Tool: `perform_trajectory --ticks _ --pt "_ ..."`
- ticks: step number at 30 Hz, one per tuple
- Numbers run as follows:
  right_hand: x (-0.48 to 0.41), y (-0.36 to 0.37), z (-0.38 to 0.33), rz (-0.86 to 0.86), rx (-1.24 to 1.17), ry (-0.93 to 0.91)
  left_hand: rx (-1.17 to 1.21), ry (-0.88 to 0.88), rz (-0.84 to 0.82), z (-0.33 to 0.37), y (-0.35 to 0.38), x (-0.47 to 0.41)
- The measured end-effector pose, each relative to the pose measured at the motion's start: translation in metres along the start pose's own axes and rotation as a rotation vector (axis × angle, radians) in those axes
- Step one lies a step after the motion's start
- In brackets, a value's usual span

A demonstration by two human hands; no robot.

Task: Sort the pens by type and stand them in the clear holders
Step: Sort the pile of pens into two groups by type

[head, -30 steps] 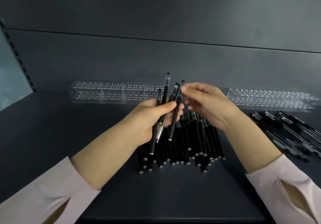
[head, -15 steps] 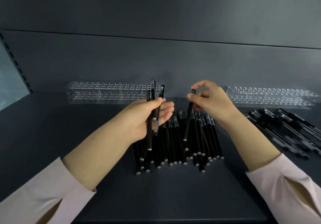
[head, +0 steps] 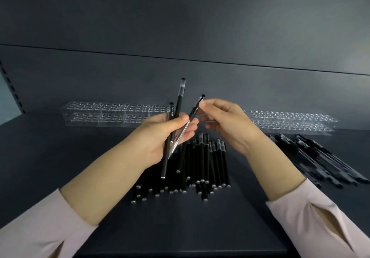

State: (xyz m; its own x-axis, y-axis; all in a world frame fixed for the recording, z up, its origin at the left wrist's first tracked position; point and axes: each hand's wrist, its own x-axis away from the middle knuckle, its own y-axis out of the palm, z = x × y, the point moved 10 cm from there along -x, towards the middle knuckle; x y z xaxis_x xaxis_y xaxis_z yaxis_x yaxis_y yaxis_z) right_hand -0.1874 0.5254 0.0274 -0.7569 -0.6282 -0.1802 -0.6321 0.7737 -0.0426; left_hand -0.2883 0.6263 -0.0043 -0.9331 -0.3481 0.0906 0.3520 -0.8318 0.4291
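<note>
- Three pens [head: 175,117] stand fanned in the left hand [head: 158,139], thumb and fingers clamped round their middles; two are near upright, the third leans to the right.
- Right hand [head: 226,125] pinches the top of that leaning pen [head: 194,111] between thumb and fingertip; its other fingers curl loosely.
- Leaning pen has a clear lower barrel, unlike the tall black one [head: 181,95] beside it; I take this for the sorting step, picking one type out of a mixed handful.
- Most pens lie in a pile [head: 202,163] on the shelf [head: 80,177] just under the hands; a second pile [head: 320,157] lies well apart to the right, likely a type already sorted.
- Left holder [head: 112,113] and right holder [head: 290,119] sit at the back of the shelf; I see no pen standing in either, so the task looks barely begun.
- Next move, as I judge it: the left grip must slacken enough for the one pen to slide free without spilling the others; then that pen goes to its pile or down into a holder hole; the holes look small, so the aim must be careful.
</note>
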Motion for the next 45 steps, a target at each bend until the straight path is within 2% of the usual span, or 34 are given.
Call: perform_trajectory --ticks 5,8,11,15,18,21,23,25,32,34,37,41,45 --pt "0.016 -0.048 -0.015 -0.027 -0.181 -0.041 0.005 0.036 -0.028 -0.016 0.059 -0.001" --pt "0.022 -0.107 -0.016 0.090 -0.255 -0.075 -0.009 0.005 -0.012 -0.038 0.099 -0.010" --pt "0.026 -0.174 -0.005 0.233 -0.177 -0.085 -0.009 -0.052 0.019 -0.064 0.136 -0.021" --pt "0.025 -0.245 0.020 0.295 -0.231 -0.032 -0.034 -0.085 0.050 -0.095 0.175 -0.035" --pt "0.022 -0.284 0.023 0.323 0.043 -0.058 -0.071 -0.109 0.082 -0.114 0.189 -0.042" --pt "0.020 -0.293 0.027 0.198 0.426 -0.068 -0.040 -0.080 0.113 -0.123 0.193 -0.047" --pt "0.020 -0.296 0.033 0.132 0.576 -0.058 -0.016 -0.055 0.108 -0.127 0.193 -0.047" --pt "0.021 -0.300 0.035 0.141 0.659 -0.060 -0.027 -0.050 0.100 -0.130 0.190 -0.045" --pt "0.030 -0.289 0.039 0.139 0.705 0.003 -0.106 -0.046 0.067 -0.131 0.192 -0.042" --pt "0.036 -0.281 0.033 0.144 0.539 -0.003 -0.157 -0.040 0.021 -0.130 0.198 -0.039" --pt "0.043 -0.251 0.030 0.029 0.120 0.075 -0.232 -0.051 -0.051 -0.129 0.204 -0.032" --pt "0.048 -0.207 0.016 -0.054 -0.095 0.100 -0.310 -0.049 -0.098 -0.120 0.196 -0.022" --pt "0.043 -0.173 0.007 0.009 -0.291 0.140 -0.531 0.093 -0.095 -0.086 0.168 -0.010"
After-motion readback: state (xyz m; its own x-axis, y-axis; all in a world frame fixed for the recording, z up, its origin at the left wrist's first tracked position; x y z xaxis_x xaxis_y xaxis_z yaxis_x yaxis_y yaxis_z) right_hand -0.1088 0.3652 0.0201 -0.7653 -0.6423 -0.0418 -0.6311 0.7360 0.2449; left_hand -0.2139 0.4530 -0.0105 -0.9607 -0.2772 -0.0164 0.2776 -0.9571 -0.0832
